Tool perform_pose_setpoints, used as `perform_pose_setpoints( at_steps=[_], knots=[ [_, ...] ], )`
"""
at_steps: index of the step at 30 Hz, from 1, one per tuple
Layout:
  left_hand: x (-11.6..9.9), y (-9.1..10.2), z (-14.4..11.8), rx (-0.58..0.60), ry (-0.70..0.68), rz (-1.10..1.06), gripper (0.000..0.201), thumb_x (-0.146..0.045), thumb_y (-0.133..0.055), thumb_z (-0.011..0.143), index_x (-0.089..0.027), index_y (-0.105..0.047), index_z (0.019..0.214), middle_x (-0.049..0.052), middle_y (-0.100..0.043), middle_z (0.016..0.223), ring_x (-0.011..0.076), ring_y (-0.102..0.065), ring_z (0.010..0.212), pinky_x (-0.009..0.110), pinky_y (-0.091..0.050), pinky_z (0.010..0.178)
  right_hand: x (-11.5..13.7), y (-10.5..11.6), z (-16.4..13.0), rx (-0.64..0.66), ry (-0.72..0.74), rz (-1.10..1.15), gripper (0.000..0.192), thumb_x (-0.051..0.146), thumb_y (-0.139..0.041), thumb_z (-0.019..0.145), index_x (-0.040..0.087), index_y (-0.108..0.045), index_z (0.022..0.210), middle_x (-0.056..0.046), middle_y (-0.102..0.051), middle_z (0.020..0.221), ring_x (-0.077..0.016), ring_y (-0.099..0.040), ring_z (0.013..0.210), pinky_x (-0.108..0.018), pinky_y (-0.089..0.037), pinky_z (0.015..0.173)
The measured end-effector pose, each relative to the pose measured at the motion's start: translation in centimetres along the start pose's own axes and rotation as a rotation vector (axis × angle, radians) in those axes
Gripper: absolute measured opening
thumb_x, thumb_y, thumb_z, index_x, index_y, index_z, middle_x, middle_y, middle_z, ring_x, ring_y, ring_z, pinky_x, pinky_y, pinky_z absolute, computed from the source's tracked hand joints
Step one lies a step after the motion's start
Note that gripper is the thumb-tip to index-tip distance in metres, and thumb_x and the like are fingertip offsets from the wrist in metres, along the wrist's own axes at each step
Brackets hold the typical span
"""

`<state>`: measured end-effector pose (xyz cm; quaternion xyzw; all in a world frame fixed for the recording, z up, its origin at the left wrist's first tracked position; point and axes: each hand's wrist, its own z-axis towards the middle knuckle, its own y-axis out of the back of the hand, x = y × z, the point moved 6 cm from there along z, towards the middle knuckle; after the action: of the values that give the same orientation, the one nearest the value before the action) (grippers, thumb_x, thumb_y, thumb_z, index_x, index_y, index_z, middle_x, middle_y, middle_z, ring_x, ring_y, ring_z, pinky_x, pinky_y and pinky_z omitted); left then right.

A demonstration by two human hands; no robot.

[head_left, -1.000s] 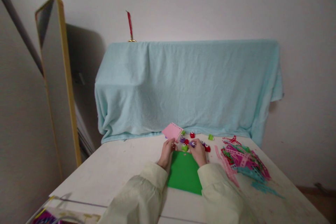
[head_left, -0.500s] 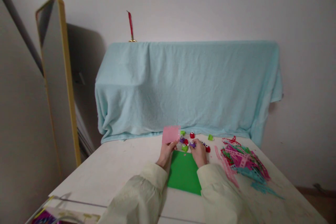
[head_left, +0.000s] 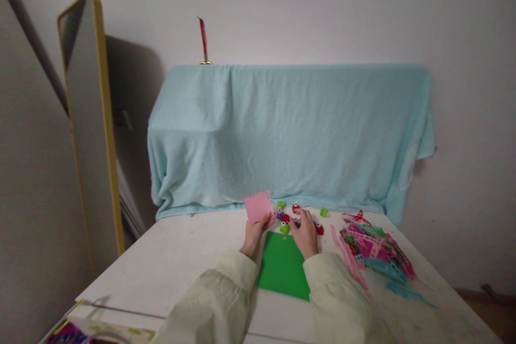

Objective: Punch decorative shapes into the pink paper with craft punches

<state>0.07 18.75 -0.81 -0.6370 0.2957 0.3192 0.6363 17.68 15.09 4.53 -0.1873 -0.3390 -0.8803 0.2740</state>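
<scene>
The left hand (head_left: 253, 236) pinches a small pink paper square (head_left: 258, 206) by its lower edge and holds it upright just above the white table (head_left: 169, 258), its scalloped top edge clear of everything around it. The right hand (head_left: 305, 234) rests with fingers curled over a cluster of small craft punches (head_left: 287, 220), red, purple and green; whether it grips one or only touches them cannot be told. A green punch (head_left: 284, 227) sits between the two hands, at the far edge of a green paper sheet (head_left: 282, 266) that lies flat between the forearms, its near edge short of the table's front edge. A lone green punch (head_left: 323, 212) stands apart on the right. Further right, a heap of pink, green and teal paper offcuts (head_left: 374, 250) spreads toward the table's right edge. The tabletop left of the left hand is bare and wide. Behind the punches a light blue cloth (head_left: 290, 134) hangs down to the tabletop, closing the far side. A gold-framed mirror (head_left: 86, 118) leans on the wall at left
</scene>
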Motion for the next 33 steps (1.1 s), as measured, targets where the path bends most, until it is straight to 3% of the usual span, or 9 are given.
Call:
perform_pose_setpoints(
  at_steps=[5,12,22,27,33],
  knots=[
    [-0.2,-0.3,-0.3,-0.02,0.017,0.015,0.03,-0.02,-0.073,0.072,-0.002,-0.064,0.094,0.021,-0.07,0.092,0.0254,-0.069,0.084,0.038,-0.053,0.087,1.1,0.2,0.2,0.024,0.083,0.011,0.026,0.02,-0.049,0.08,0.017,-0.056,0.105,-0.011,-0.059,0.102,-0.0252,-0.051,0.1,-0.04,-0.039,0.091],
    [-0.1,-0.3,-0.1,-0.011,0.02,0.042,0.037,-0.028,-0.076,0.069,-0.001,-0.065,0.092,0.021,-0.07,0.086,0.0257,-0.07,0.077,0.037,-0.056,0.08,2.1,-1.1,1.5,0.084,0.136,-0.036,0.026,0.02,-0.049,0.081,0.018,-0.055,0.105,-0.01,-0.06,0.099,-0.0251,-0.051,0.1,-0.039,-0.039,0.09],
    [0.3,0.1,0.2,-0.032,0.002,0.087,0.045,-0.035,-0.078,0.064,-0.001,-0.066,0.092,0.02,-0.07,0.082,0.0257,-0.069,0.073,0.035,-0.057,0.071,0.1,-5.0,1.1,0.188,0.157,-0.102,0.031,0.026,-0.052,0.081,0.015,-0.055,0.109,-0.012,-0.061,0.104,-0.0261,-0.052,0.102,-0.039,-0.04,0.089],
    [0.4,0.0,0.2,-0.033,-0.05,0.115,0.052,-0.039,-0.078,0.062,-0.003,-0.066,0.098,0.019,-0.07,0.088,0.0246,-0.069,0.073,0.031,-0.056,0.064,0.3,-5.4,0.5,0.291,0.202,-0.124,0.037,0.028,-0.055,0.079,0.017,-0.055,0.115,-0.011,-0.061,0.104,-0.0255,-0.052,0.101,-0.038,-0.038,0.09],
    [0.0,-0.3,-0.1,-0.036,-0.077,0.123,0.05,-0.04,-0.077,0.061,-0.003,-0.067,0.093,0.019,-0.07,0.087,0.0222,-0.068,0.069,0.029,-0.054,0.06,0.6,-5.7,0.1,0.273,0.192,-0.171,0.033,0.03,-0.06,0.077,0.018,-0.057,0.108,-0.011,-0.062,0.096,-0.0268,-0.052,0.097,-0.038,-0.038,0.086]
  ],
)
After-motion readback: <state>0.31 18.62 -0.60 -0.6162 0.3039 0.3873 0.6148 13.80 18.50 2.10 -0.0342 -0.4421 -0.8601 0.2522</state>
